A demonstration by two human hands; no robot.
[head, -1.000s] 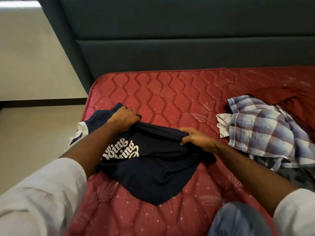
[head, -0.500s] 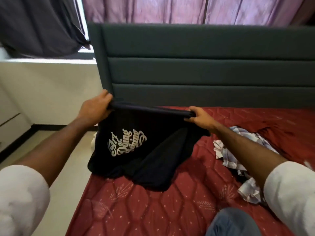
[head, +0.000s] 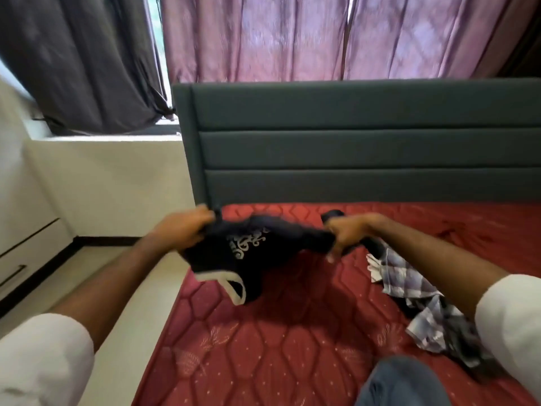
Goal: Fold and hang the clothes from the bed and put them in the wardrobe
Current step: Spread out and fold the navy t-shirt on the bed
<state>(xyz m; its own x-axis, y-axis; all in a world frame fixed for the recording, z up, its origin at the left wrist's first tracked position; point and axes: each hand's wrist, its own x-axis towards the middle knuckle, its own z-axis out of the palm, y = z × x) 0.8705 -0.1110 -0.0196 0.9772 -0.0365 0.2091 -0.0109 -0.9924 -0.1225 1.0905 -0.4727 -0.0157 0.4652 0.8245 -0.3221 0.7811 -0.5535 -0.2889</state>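
Navy t-shirt [head: 257, 253] is now bunched up mid-air over the red mattress [head: 292, 347], not hanging flat like a moment ago. Left hand [head: 181, 230] and right hand [head: 345, 232] both clamp its edge, probably shaking it out before folding. Plaid shirt [head: 409, 279] waits beside.

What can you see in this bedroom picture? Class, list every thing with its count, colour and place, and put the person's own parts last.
Navy printed T-shirt: one, navy with white lettering and white trim, held in the air above the mattress.
Checked shirt: one, blue and white, crumpled on the mattress at right.
Quilted mattress: one, red, below the hands.
Padded headboard: one, dark grey, behind the mattress.
Curtains: purple in the middle, dark grey at left.
Left hand: grips the T-shirt's left end.
Right hand: grips its right end.
White sleeves: two, bottom corners.
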